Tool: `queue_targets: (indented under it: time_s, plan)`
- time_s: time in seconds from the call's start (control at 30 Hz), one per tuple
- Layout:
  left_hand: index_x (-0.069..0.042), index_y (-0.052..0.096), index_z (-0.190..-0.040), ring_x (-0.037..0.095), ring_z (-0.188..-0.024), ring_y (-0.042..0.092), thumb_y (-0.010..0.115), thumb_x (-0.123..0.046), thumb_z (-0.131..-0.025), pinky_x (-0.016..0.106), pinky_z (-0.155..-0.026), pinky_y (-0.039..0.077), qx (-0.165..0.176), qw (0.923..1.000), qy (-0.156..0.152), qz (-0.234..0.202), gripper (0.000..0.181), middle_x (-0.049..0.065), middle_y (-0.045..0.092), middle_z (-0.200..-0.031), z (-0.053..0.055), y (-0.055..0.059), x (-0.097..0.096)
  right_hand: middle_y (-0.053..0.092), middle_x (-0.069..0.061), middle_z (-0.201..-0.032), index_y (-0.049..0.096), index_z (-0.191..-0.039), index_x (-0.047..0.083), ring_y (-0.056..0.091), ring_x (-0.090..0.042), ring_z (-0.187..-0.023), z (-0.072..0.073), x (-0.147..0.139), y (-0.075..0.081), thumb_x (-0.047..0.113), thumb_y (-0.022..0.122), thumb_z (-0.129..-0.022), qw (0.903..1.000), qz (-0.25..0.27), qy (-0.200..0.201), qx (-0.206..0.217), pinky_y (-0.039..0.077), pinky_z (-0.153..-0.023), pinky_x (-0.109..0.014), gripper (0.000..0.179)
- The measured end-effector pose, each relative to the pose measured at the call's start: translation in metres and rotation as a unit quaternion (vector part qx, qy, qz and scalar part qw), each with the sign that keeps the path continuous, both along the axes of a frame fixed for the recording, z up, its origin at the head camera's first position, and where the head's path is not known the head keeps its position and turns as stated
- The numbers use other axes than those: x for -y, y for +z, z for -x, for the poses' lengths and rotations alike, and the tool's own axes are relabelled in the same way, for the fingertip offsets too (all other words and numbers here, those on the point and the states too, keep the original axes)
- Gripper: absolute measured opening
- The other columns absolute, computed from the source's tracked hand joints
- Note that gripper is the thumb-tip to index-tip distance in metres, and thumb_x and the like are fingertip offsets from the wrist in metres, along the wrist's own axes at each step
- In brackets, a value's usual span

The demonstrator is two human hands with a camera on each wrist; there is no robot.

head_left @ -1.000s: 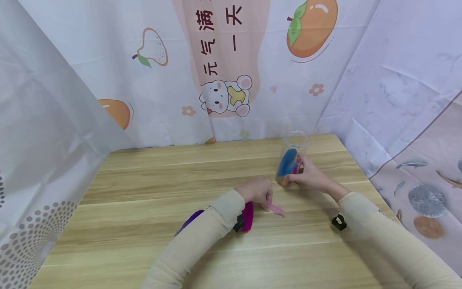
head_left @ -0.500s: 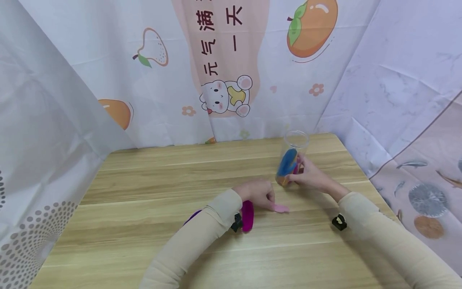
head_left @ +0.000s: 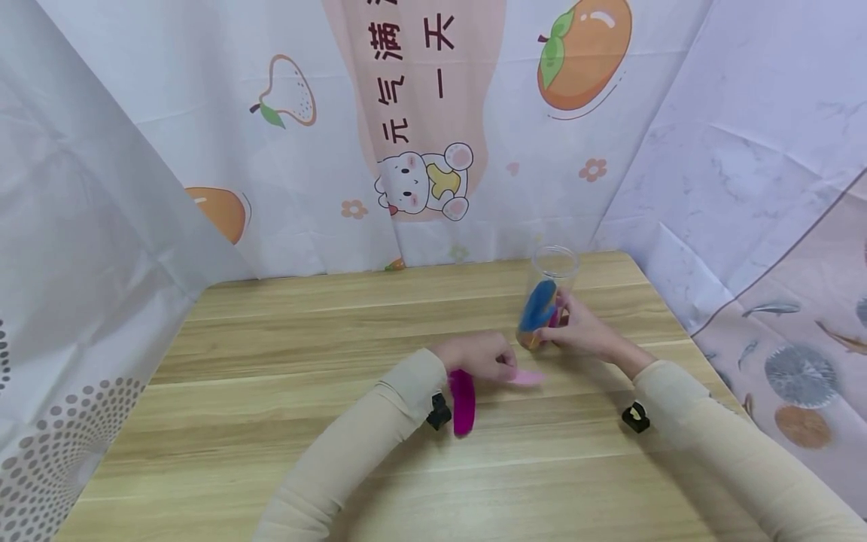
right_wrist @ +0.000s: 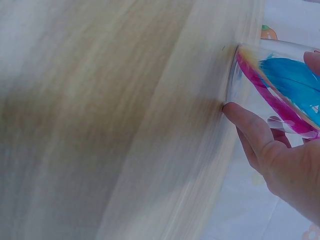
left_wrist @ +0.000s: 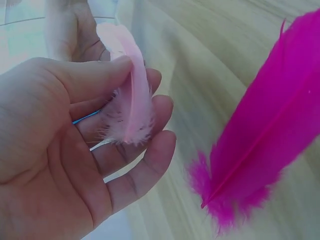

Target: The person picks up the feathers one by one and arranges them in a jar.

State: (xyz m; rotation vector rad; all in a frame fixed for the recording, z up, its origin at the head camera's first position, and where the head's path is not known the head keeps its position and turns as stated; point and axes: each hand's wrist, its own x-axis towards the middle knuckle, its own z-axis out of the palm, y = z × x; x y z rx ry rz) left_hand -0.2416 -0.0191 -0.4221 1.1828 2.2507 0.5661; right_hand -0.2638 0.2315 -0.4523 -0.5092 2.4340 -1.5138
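My left hand [head_left: 479,355] pinches a light pink feather [left_wrist: 134,95] between thumb and fingers, a little above the table. The feather's fluffy end lies over the fingers and its tip points toward the right hand. Near the left wrist, a magenta feather [head_left: 463,408] lies on the wooden table. My right hand [head_left: 588,331] grips the lower side of a clear plastic cup [head_left: 571,280], which stands upright. Inside it are a blue feather [right_wrist: 292,80], a magenta feather [right_wrist: 272,100] and something orange; their lower parts are partly hidden by fingers.
The wooden table [head_left: 271,361] meets a printed curtain [head_left: 305,188] just behind the cup. Another cloth [head_left: 759,226] hangs along the right side. Black wrist mounts [head_left: 636,417] sit on both sleeves.
My left hand has lifted slightly, and the pink feather has swung from pointing down to nearly level. A purple feather left of the left forearm is now covered by the sleeve. The right hand stays put.
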Motion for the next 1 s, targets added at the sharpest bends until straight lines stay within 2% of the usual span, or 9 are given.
queue_targets:
  time_s: [0.07,0.13,0.2,0.33,0.4,0.57,0.8,1.0]
  plan:
    - [-0.010,0.060,-0.070,0.003,-0.053,0.036,0.058,-0.011,-0.102,0.018,-0.052,0.031,0.019,0.9998,0.006,-0.009,0.033,-0.011,0.038,-0.057,0.0002,0.0015,0.0017,0.051,-0.026,-0.129,0.031,-0.145,0.005,0.058,-0.034,-0.106,0.0004,0.0001,-0.0006,0.012,0.080,-0.087,1.0000,0.002,0.001,0.001,0.052,-0.077,-0.032,0.077]
    - [-0.004,0.062,-0.072,0.004,-0.052,0.034,0.057,-0.011,-0.103,0.019,-0.051,0.030,0.032,0.9993,0.013,-0.015,0.032,-0.010,0.037,-0.057,0.0008,0.0025,0.0034,0.050,-0.025,-0.128,0.031,-0.145,0.005,0.058,-0.034,-0.105,0.0006,0.0005,-0.0007,0.012,0.080,-0.087,1.0000,0.002,0.003,0.002,0.053,-0.076,-0.032,0.076]
    - [0.000,0.069,-0.079,0.003,-0.053,0.037,0.057,-0.012,-0.103,0.019,-0.052,0.032,0.027,0.9993,0.019,-0.015,0.029,-0.011,0.040,-0.059,0.0014,0.0041,0.0046,0.049,-0.025,-0.128,0.030,-0.146,0.005,0.058,-0.034,-0.104,0.0006,0.0006,-0.0006,0.011,0.079,-0.088,1.0000,0.002,0.005,0.003,0.053,-0.076,-0.031,0.076]
    - [-0.001,0.075,-0.093,0.003,-0.058,0.043,0.059,-0.015,-0.103,0.019,-0.056,0.038,0.011,0.9994,0.032,-0.008,0.023,-0.011,0.049,-0.065,0.0022,0.0056,0.0058,0.049,-0.025,-0.127,0.029,-0.147,0.007,0.058,-0.034,-0.103,0.0003,0.0009,-0.0002,0.011,0.079,-0.088,1.0000,0.003,0.007,0.006,0.053,-0.074,-0.032,0.078]
    - [-0.005,0.075,-0.092,0.003,-0.060,0.045,0.060,-0.016,-0.102,0.018,-0.058,0.039,0.011,0.9993,0.036,-0.008,0.021,-0.011,0.052,-0.068,0.0020,0.0062,0.0062,0.051,-0.025,-0.127,0.031,-0.146,0.007,0.058,-0.033,-0.102,0.0003,0.0008,-0.0004,0.011,0.080,-0.087,1.0000,0.003,0.004,0.007,0.054,-0.073,-0.033,0.076]
    - [-0.006,0.073,-0.089,0.003,-0.058,0.044,0.061,-0.015,-0.101,0.018,-0.055,0.038,0.020,0.9990,0.034,-0.022,0.019,-0.010,0.053,-0.067,0.0028,0.0052,0.0075,0.054,-0.025,-0.124,0.033,-0.140,0.005,0.060,-0.030,-0.097,0.0008,0.0010,-0.0007,0.012,0.080,-0.086,1.0000,-0.001,-0.004,0.005,0.055,-0.070,-0.034,0.072]
    - [-0.008,0.074,-0.092,0.003,-0.059,0.047,0.065,-0.016,-0.100,0.018,-0.056,0.041,0.025,0.9984,0.045,-0.021,0.015,-0.009,0.058,-0.070,0.0019,0.0047,0.0089,0.054,-0.025,-0.125,0.032,-0.146,0.008,0.058,-0.032,-0.101,0.0008,0.0013,-0.0017,0.012,0.081,-0.086,1.0000,0.005,0.000,0.005,0.055,-0.073,-0.037,0.078]
    - [-0.007,0.074,-0.095,0.004,-0.059,0.048,0.065,-0.017,-0.100,0.018,-0.056,0.042,0.040,0.9973,0.055,-0.027,0.015,-0.009,0.060,-0.073,0.0015,0.0054,0.0086,0.054,-0.026,-0.125,0.031,-0.146,0.007,0.057,-0.034,-0.102,-0.0009,0.0004,-0.0003,0.013,0.080,-0.087,0.9999,0.008,0.006,0.001,0.055,-0.073,-0.038,0.077]
